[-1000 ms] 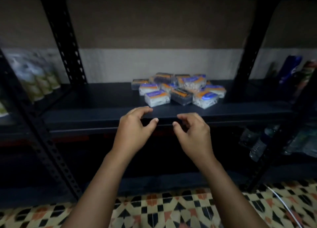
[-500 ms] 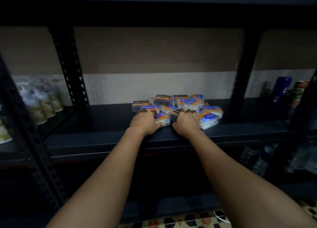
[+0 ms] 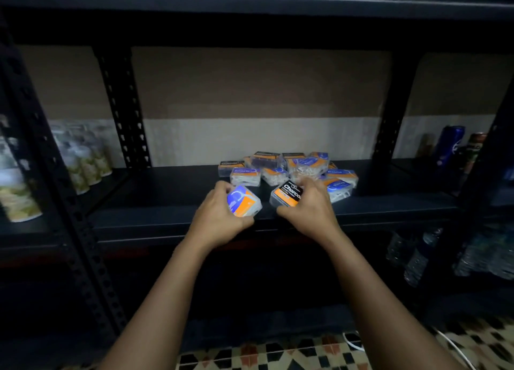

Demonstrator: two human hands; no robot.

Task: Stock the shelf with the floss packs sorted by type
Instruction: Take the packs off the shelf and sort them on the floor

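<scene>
My left hand (image 3: 219,216) now has a pack in it. Its fingers and thumb are curled round a clear floss pack with a blue and orange label (image 3: 244,201). My right hand (image 3: 308,205) has one too. It grips a pack with a black and orange label (image 3: 286,196), and I can read the start of the word "Charco" on it. A second ago both hands were bare and low, in front of the shelf. Then they went up to the pile. Now each one has pulled a pack toward me, and both packs sit tipped up near the front edge of the dark shelf (image 3: 167,203).

That matters, I think, because the two packs are not the same kind. One is blue, one is black. So I have one of each type to start two groups.

Just behind my hands is the rest of the pile (image 3: 289,166). It is a jumble of blue packs and black packs, all mixed and touching. None of them look sorted yet, so I judge the job has only just begun.

The shelf is bare to the left of the pile, so there is room for a new row. Far to the left stand some pale cans (image 3: 83,158). Far to the right are a blue can (image 3: 449,147) and some things too dark to tell.
</scene>
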